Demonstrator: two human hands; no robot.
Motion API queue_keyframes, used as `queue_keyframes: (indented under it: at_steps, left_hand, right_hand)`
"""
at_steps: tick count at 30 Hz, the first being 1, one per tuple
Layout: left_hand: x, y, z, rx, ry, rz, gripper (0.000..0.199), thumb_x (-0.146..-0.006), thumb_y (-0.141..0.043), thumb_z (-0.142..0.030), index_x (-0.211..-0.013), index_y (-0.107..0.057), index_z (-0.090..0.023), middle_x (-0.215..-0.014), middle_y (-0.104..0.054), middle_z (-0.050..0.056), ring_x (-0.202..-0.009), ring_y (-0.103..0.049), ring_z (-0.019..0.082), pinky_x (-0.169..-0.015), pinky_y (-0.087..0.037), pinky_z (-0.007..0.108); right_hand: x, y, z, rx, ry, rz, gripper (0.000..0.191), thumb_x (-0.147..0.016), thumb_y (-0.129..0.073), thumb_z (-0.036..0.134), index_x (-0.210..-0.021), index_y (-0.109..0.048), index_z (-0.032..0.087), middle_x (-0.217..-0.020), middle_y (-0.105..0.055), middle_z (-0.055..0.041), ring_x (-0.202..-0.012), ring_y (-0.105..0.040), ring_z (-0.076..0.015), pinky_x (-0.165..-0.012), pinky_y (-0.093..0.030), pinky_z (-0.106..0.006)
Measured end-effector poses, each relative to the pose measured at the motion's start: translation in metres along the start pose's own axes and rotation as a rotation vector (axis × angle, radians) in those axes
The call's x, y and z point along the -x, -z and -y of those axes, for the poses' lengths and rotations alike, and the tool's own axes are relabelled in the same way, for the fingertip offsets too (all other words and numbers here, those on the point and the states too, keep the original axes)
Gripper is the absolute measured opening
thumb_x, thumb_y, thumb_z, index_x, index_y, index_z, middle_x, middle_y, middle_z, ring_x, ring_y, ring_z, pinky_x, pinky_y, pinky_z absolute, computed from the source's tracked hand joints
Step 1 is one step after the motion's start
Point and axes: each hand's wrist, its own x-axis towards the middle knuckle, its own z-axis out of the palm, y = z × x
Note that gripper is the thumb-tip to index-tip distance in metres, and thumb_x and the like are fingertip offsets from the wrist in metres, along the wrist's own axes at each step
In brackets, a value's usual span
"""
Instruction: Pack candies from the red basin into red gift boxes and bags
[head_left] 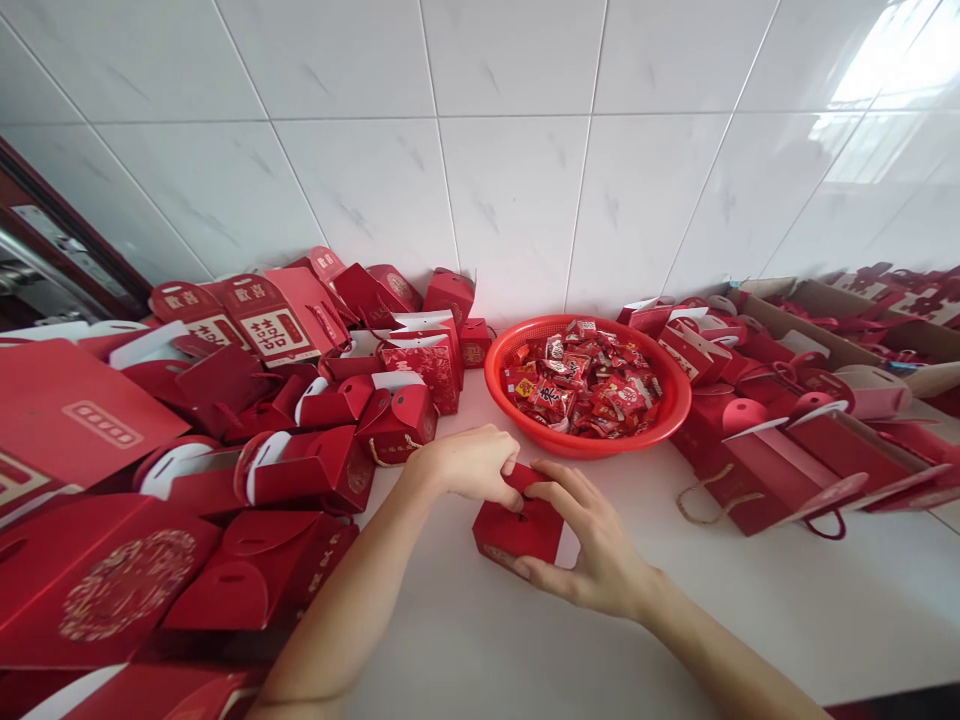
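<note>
A small red gift box [517,530] sits on the white table in front of me, its top flaps folded together. My left hand [472,465] bends over it from the left, fingers curled and pinching at the top flaps. From the right, my right hand [592,540] grips the same box, with the thumb along the near side and the fingers over the far top edge. Just beyond it stands a red plastic basket [502,400] full of red-wrapped candies [585,385].
Many red gift boxes [277,585] crowd the left side, several with open flaps. More open boxes [757,480], some with cord handles, stand at the right beside cardboard cartons [825,300]. A tiled wall [517,200] closes off the back of the white table [450,640].
</note>
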Motion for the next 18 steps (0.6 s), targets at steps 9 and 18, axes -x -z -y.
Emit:
queue_keyframes:
  at_steps: [9,18]
  left_hand:
    - [0.0,0.0,-0.004,0.02,0.003,-0.031,0.031,-0.068,-0.065,-0.049,-0.068,-0.049,-0.022,-0.08,-0.06,0.007,-0.07,-0.056,0.023,-0.052,-0.03,0.031]
    - [0.001,-0.002,-0.009,0.03,0.044,-0.041,0.03,-0.071,-0.064,-0.047,-0.066,-0.048,-0.022,-0.078,-0.06,0.005,-0.057,-0.049,0.017,-0.049,-0.026,0.03]
  right_hand:
    - [-0.002,0.009,-0.009,-0.019,0.048,0.064,0.05,-0.084,-0.072,0.047,-0.124,-0.062,0.018,-0.139,-0.06,-0.0203,-0.126,-0.061,-0.0329,-0.103,-0.051,-0.048]
    - [-0.003,0.009,-0.014,-0.045,0.059,0.061,0.05,-0.085,-0.072,0.048,-0.126,-0.063,0.02,-0.142,-0.06,-0.0182,-0.128,-0.06,-0.0314,-0.104,-0.052,-0.046]
